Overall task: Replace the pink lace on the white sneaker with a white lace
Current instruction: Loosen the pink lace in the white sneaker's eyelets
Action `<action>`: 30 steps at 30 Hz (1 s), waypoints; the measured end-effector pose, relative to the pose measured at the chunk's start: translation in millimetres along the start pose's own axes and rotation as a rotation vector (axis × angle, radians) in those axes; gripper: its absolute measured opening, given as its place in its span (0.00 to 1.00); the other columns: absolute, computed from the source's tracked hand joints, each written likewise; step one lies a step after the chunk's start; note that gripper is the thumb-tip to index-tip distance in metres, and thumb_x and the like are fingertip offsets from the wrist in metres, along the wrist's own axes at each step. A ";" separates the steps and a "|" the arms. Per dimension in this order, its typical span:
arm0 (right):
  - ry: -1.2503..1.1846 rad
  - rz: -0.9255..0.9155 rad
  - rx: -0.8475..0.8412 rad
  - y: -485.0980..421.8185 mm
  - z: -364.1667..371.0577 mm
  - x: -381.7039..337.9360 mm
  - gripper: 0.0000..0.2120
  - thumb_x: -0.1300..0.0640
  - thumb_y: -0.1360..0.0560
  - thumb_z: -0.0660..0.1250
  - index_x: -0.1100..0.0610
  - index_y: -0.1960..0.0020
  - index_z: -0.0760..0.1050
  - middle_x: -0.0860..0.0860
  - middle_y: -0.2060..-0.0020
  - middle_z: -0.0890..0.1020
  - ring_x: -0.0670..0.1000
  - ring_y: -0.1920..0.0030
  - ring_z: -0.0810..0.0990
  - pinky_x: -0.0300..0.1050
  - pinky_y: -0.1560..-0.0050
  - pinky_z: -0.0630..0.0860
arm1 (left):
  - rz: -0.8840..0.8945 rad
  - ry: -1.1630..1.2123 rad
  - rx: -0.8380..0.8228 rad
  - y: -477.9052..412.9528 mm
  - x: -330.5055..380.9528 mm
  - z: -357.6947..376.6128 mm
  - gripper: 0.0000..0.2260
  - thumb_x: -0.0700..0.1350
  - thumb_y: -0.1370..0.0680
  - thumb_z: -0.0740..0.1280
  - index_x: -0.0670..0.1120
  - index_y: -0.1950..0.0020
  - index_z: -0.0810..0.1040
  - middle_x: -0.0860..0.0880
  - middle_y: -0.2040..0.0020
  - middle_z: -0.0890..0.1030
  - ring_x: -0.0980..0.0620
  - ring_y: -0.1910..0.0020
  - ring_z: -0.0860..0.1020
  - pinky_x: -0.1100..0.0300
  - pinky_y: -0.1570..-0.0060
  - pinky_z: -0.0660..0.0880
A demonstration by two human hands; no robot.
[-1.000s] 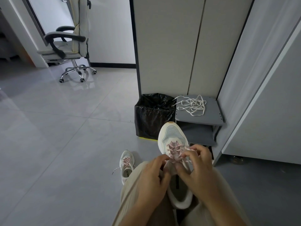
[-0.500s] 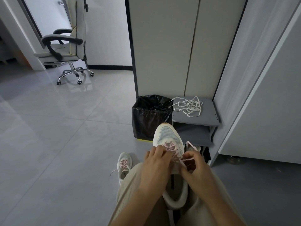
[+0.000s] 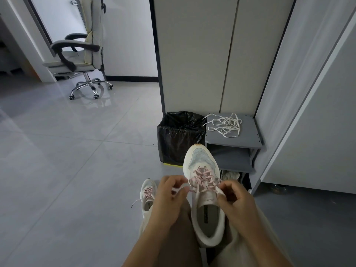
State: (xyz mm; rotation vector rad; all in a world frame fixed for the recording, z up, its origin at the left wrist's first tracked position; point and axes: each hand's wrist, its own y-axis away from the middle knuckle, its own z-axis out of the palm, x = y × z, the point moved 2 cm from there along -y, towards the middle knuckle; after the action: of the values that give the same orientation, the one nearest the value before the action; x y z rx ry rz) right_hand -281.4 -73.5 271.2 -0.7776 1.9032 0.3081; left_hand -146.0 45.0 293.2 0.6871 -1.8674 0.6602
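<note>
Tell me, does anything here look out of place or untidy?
Slightly: the white lace lies in a loose tangle on the grey shelf, one strand trailing over its edge towards the black bin. A second sneaker lies on the floor.

Ahead: black bin (image 3: 180,138) & grey shelf unit (image 3: 234,140) block you just past the sneaker (image 3: 204,189) toe.
Shelf top: white lace (image 3: 226,125) tangled there, rest bare.
Left: second sneaker (image 3: 147,195) by your knee; beyond it open floor (image 3: 67,160).
Right: cabinet wall (image 3: 308,112) close, tight gap.

Sneaker (image 3: 204,189) mesh cloth, matt; floor (image 3: 67,151) glossy tile; bin liner (image 3: 179,135) shiny black plastic.
</note>
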 end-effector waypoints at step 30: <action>0.094 -0.142 0.013 1.5 0.7 -3.9 0.13 0.37 0.35 0.63 0.45 0.59 0.70 0.43 0.64 0.79 0.38 0.59 0.79 0.35 0.68 0.76 | 0.757 -0.839 -0.033 -7.9 24.0 32.1 0.11 0.47 0.30 0.57 0.52 0.64 0.79 0.57 0.64 0.78 0.55 0.59 0.76 0.58 0.48 0.69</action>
State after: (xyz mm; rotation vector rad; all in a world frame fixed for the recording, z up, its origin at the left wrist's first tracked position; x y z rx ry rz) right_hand -280.8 -70.5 274.2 -0.9275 1.9237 0.1735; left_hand -168.4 12.9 305.3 0.1978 -2.9643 0.8814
